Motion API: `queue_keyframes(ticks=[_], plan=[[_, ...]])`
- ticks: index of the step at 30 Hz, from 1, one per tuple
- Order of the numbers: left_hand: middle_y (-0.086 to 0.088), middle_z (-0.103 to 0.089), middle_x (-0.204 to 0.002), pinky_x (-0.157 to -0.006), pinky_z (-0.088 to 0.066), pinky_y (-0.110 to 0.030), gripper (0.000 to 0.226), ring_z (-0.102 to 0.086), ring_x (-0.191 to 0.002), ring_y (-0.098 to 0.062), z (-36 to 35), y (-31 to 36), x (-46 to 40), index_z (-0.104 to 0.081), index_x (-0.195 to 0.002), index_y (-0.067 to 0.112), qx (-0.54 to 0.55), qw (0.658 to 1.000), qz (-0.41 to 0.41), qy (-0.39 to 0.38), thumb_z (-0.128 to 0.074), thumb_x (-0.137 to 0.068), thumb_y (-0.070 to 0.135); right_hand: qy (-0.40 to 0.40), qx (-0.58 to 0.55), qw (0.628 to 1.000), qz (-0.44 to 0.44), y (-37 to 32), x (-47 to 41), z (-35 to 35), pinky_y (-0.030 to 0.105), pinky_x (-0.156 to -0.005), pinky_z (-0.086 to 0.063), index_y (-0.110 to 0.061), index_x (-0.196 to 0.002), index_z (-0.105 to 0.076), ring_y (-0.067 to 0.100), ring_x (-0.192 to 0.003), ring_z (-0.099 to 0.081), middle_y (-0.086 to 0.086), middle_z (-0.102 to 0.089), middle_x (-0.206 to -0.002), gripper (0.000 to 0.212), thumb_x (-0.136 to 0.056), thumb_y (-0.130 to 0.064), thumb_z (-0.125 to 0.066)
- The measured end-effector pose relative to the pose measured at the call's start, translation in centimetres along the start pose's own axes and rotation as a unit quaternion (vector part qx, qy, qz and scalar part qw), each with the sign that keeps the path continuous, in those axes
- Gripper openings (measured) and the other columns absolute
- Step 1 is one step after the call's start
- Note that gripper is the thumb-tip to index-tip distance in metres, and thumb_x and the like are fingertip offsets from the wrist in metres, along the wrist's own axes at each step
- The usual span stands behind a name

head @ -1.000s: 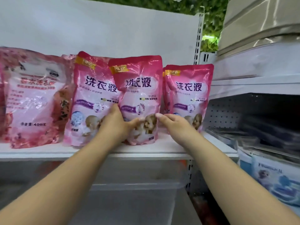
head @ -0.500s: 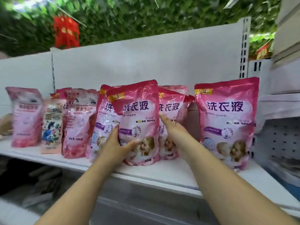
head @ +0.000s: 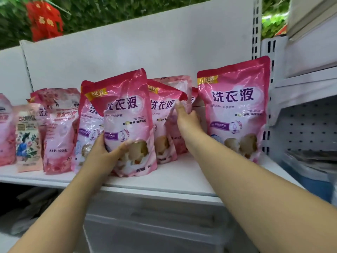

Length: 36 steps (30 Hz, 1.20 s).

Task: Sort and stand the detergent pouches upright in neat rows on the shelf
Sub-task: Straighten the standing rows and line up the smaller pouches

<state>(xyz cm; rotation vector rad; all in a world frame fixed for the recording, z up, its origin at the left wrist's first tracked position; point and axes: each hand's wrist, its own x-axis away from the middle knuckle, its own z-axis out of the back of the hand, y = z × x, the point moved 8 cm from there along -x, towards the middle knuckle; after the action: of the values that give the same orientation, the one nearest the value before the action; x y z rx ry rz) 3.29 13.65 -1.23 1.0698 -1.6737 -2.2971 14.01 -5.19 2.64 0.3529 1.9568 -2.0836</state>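
Several pink detergent pouches stand on a white shelf (head: 178,178). My left hand (head: 104,154) grips the lower left of the front pouch (head: 129,115), which stands upright near the shelf's front edge, its top corner folded over. My right hand (head: 186,117) reaches behind it, fingers curled on the edge of a pale pink pouch (head: 179,88) at the back; a darker pink pouch (head: 162,125) leans in front of that one. Another pink pouch (head: 235,110) stands alone, upright, at the right end.
To the left stand a pale rose pouch (head: 58,128), a peach floral pouch (head: 27,139) and a pink one at the frame edge (head: 5,136). The white back panel (head: 145,55) and a slotted upright (head: 256,30) bound the shelf. Another shelving unit (head: 310,115) adjoins at right.
The view has drawn closer. My right hand rose from the darker pouch's front to the pale pouch behind it. My left hand keeps its hold on the front pouch.
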Motion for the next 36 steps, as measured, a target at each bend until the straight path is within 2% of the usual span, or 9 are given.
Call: queue_keyframes(ticks=[2, 8, 15, 19, 22, 25, 29, 32, 36], plan=[[-0.001, -0.063, -0.101, -0.065, -0.051, -0.033, 0.059, -0.062, -0.088, -0.022, 0.1, -0.2, -0.1, -0.048, -0.124, 0.019, 0.000, 1.000, -0.001, 0.002, -0.068, -0.071, 0.036, -0.041, -0.053, 0.997, 0.039, -0.6, 0.0, -0.7, 0.050, -0.110, -0.025, -0.040, -0.145, -0.012, 0.026, -0.135, -0.033, 0.001, -0.029, -0.151, 0.058, -0.093, -0.050, -0.036], [-0.003, -0.064, -0.107, -0.080, -0.052, -0.044, 0.067, -0.062, -0.094, -0.025, 0.1, -0.2, -0.2, -0.049, -0.122, 0.019, 0.002, 1.000, -0.004, 0.000, -0.067, -0.062, 0.041, -0.067, -0.056, 0.996, -0.018, 0.0, 0.3, 0.1, 0.043, -0.104, -0.030, -0.020, -0.144, -0.026, 0.024, -0.131, -0.037, 0.001, -0.036, -0.146, 0.073, -0.085, -0.057, -0.048], [-0.003, -0.065, -0.109, -0.085, -0.051, -0.041, 0.067, -0.062, -0.098, -0.024, 0.3, -0.4, -0.2, -0.049, -0.124, 0.019, 0.015, 1.000, -0.001, -0.004, -0.068, -0.064, 0.040, -0.044, -0.017, 0.996, 0.070, -1.3, 1.3, 0.7, 0.030, -0.074, -0.048, -0.013, -0.093, -0.069, 0.020, -0.081, -0.061, 0.009, -0.071, -0.092, 0.028, -0.083, -0.038, -0.063], [-0.003, -0.064, -0.111, -0.089, -0.050, -0.047, 0.072, -0.061, -0.100, -0.025, 0.3, -0.5, -0.2, -0.049, -0.123, 0.020, 0.016, 1.000, 0.006, -0.005, -0.068, -0.058, 0.044, -0.026, -0.007, 0.993, 0.117, -1.7, 1.7, 1.2, 0.021, -0.047, -0.032, -0.017, -0.087, -0.070, 0.005, -0.041, -0.035, -0.015, -0.041, -0.038, 0.009, -0.087, -0.021, -0.062], [0.002, -0.064, -0.102, -0.086, -0.051, -0.045, 0.066, -0.062, -0.097, -0.024, 0.5, -0.5, -0.1, -0.050, -0.116, 0.024, 0.031, 0.999, 0.013, -0.004, -0.068, -0.055, 0.043, 0.000, -0.012, 0.987, 0.161, -3.3, 3.5, 2.3, 0.018, -0.052, -0.035, -0.015, -0.101, -0.070, 0.000, -0.046, -0.040, -0.013, -0.056, -0.050, 0.017, -0.090, -0.020, -0.058], [0.000, -0.064, -0.102, -0.079, -0.054, -0.043, 0.069, -0.063, -0.094, -0.023, 0.4, -0.5, -0.2, -0.050, -0.120, 0.021, 0.030, 0.999, 0.023, -0.014, -0.069, -0.058, 0.044, 0.050, -0.028, 0.976, 0.211, -4.6, 6.0, 4.6, 0.025, -0.052, -0.044, -0.029, -0.076, -0.066, 0.022, -0.059, -0.048, 0.012, -0.068, -0.073, 0.019, -0.091, -0.022, -0.055], [0.002, -0.065, -0.090, -0.056, -0.051, -0.026, 0.043, -0.061, -0.075, -0.015, 0.1, -0.8, -0.7, -0.050, -0.116, 0.017, 0.040, 0.998, 0.031, -0.042, -0.067, -0.078, 0.026, 0.082, -0.059, 0.967, 0.235, -4.3, 8.7, 7.4, 0.029, -0.072, -0.052, -0.033, -0.075, -0.063, 0.010, -0.074, -0.061, -0.013, -0.064, -0.070, 0.018, -0.089, -0.031, -0.054], [-0.005, -0.064, -0.098, -0.066, -0.050, -0.030, 0.043, -0.060, -0.078, -0.016, -0.7, -0.9, -0.9, -0.044, -0.118, 0.018, 0.047, 0.993, 0.062, -0.085, -0.064, -0.081, 0.025, 0.109, -0.095, 0.964, 0.223, -3.8, 9.8, 8.9, 0.025, -0.069, -0.051, -0.031, -0.079, -0.063, 0.001, -0.071, -0.059, -0.016, -0.064, -0.067, 0.017, -0.089, -0.036, -0.051], [-0.001, -0.057, -0.102, -0.056, -0.042, -0.002, 0.060, -0.041, -0.065, 0.001, -2.7, 0.9, 0.0, -0.033, -0.130, 0.016, 0.015, 0.989, 0.054, -0.137, -0.064, -0.079, 0.018, -0.031, -0.061, 0.989, 0.132, -1.5, 9.7, 6.0, 0.014, -0.071, -0.052, -0.030, -0.112, -0.052, -0.003, -0.084, -0.060, -0.015, -0.063, -0.098, 0.032, -0.082, -0.032, -0.062]])
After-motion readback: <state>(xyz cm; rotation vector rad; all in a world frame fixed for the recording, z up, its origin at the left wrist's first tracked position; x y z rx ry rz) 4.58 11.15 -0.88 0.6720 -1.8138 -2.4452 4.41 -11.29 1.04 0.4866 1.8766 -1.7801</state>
